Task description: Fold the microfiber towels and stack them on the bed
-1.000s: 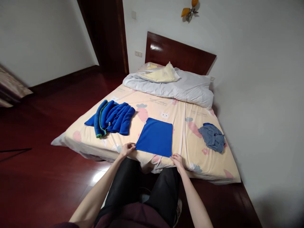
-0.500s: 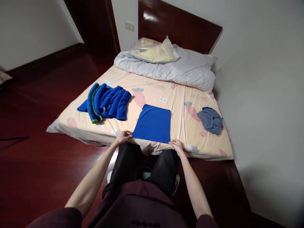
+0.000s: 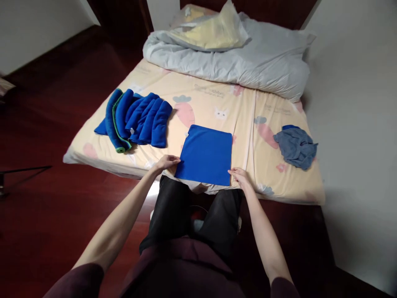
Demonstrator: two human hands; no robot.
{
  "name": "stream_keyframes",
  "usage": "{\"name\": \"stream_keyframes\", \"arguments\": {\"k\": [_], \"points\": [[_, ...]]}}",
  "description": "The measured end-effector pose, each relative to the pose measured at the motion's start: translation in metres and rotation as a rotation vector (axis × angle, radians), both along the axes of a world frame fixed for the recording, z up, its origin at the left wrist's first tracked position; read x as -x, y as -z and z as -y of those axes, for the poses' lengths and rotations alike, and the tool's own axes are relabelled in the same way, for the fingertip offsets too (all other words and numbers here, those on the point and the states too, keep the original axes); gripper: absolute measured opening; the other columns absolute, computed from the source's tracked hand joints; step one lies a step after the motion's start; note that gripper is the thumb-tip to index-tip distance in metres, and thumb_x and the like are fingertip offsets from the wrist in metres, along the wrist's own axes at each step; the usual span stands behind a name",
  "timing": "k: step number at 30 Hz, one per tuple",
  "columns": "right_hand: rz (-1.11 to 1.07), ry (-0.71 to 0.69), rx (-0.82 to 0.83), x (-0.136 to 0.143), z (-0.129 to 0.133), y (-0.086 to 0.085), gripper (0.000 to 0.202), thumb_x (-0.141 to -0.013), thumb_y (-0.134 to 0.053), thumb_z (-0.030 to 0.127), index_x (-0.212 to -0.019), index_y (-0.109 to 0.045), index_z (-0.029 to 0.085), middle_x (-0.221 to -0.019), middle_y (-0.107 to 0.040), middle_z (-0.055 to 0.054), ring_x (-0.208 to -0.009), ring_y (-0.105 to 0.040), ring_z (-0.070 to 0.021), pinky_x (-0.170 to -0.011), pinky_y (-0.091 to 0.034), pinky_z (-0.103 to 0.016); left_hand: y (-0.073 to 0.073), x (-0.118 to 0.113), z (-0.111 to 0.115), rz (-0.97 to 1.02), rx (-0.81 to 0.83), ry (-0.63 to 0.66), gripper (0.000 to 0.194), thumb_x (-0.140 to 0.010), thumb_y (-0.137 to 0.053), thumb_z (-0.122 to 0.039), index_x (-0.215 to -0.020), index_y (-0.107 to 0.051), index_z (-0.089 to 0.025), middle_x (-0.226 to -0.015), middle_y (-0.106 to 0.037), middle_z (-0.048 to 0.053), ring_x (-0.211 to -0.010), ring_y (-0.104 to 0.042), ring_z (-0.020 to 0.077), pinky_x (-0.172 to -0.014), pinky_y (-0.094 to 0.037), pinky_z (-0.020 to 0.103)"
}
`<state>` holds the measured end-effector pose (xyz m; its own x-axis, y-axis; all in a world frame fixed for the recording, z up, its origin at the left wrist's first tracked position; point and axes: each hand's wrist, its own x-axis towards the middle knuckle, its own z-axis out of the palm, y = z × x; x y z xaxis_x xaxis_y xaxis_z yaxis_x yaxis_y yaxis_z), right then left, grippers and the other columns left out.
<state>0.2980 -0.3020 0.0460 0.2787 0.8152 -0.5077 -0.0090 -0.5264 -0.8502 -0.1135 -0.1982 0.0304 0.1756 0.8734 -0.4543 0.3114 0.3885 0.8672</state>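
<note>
A square blue towel [image 3: 205,155] lies flat near the front edge of the bed, with a small white tag at its far left side. My left hand [image 3: 168,162] is closed at the towel's left edge, fingertips pinching it a little above the near corner. On the opposite side, my right hand [image 3: 239,175] pinches the right edge with thumb and fingers, also just above the near corner. Left of the towel lie several rolled blue towels [image 3: 145,118], side by side. One roll with green edging [image 3: 113,120] rests against them.
The bed [image 3: 149,82] has a carrot-print sheet. A grey quilt [image 3: 266,66] and a yellowish pillow [image 3: 214,31] lie at its head. A crumpled grey-blue cloth [image 3: 296,147] sits on the right. A thin dark stand leg [image 3: 26,169] is on the floor at left.
Both hands have shifted from the towel's near corners slightly up along its side edges. The view has tilted down and come closer to the bed. The towel still lies flat.
</note>
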Motion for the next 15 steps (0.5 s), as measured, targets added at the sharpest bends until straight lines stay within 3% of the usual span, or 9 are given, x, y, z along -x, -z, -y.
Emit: {"name": "stream_keyframes", "arguments": {"k": [7, 12, 15], "points": [[0.032, 0.034, 0.001, -0.018, -0.074, 0.006, 0.061, -0.044, -0.099, 0.047, -0.082, -0.061, 0.019, -0.059, -0.056, 0.009, -0.047, -0.036, -0.0026, -0.041, -0.028, -0.016, 0.001, -0.029, -0.078, -0.029, 0.022, -0.043, 0.071, -0.042, -0.096, -0.064, -0.088, -0.08, -0.013, -0.08, -0.076, 0.008, -0.074, -0.068, 0.0222, -0.069, -0.055, 0.032], [0.059, 0.099, -0.005, -0.025, -0.129, 0.014, 0.058, -0.051, -0.1, 0.039, -0.091, -0.064, 0.018, -0.067, -0.066, 0.005, -0.045, -0.038, -0.0021, -0.04, -0.03, -0.015, 0.002, -0.052, -0.132, -0.126, -0.024, -0.145, 0.057, -0.057, -0.093, -0.053, -0.095, -0.077, -0.013, -0.086, -0.077, 0.009, -0.073, -0.068, 0.0187, -0.063, -0.053, 0.027], [0.131, 0.065, -0.058, -0.026, -0.161, 0.015, 0.052, -0.057, -0.098, 0.04, -0.091, -0.066, 0.018, -0.075, -0.071, 0.0, -0.044, -0.04, -0.0027, -0.039, -0.032, -0.017, 0.001, -0.062, -0.157, -0.177, -0.088, -0.143, 0.052, -0.069, -0.086, -0.047, -0.106, -0.077, -0.013, -0.091, -0.079, 0.011, -0.075, -0.069, 0.0192, -0.066, -0.056, 0.028]]}}
